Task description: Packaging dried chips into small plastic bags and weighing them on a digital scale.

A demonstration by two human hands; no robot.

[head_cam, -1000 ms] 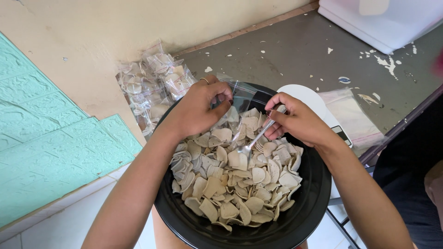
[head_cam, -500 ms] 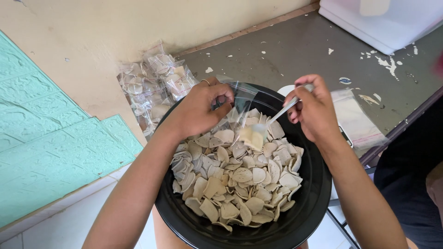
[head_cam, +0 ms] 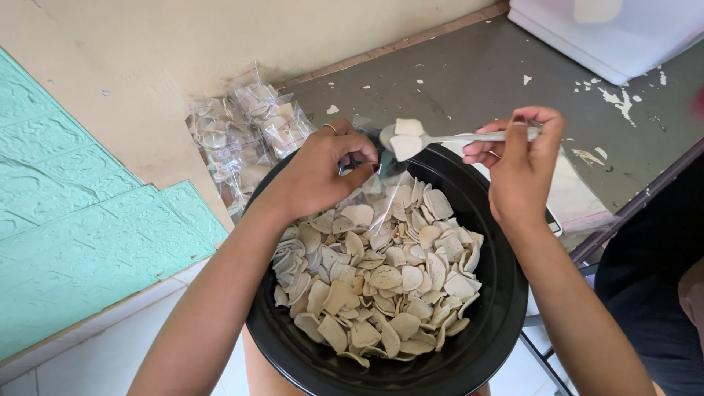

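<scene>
Above the far rim of the black bowl (head_cam: pixel 506 308), the right hand (head_cam: pixel 522 163) grips a metal spoon (head_cam: pixel 440 138) by its handle, two pale chips riding on the spoon's bowl. The left hand (head_cam: pixel 323 172) is closed, pinching the mouth of a small clear plastic bag (head_cam: pixel 387 192), which hangs just beside the spoon tip. The bowl is heaped with pale dried chips (head_cam: pixel 381 282). Judgement: the step in hand looks like portioning chips into the bag; the next move would call for tipping the spoon into the held-open mouth without spilling. A pile of filled clear packets (head_cam: pixel 246 128) lies against the wall at the table's far left edge. Hard to make out: the bag's opening and contents, glare-washed. The white box (head_cam: pixel 609 37) at the far right corner is cut off; what carries the bowl is hidden.
</scene>
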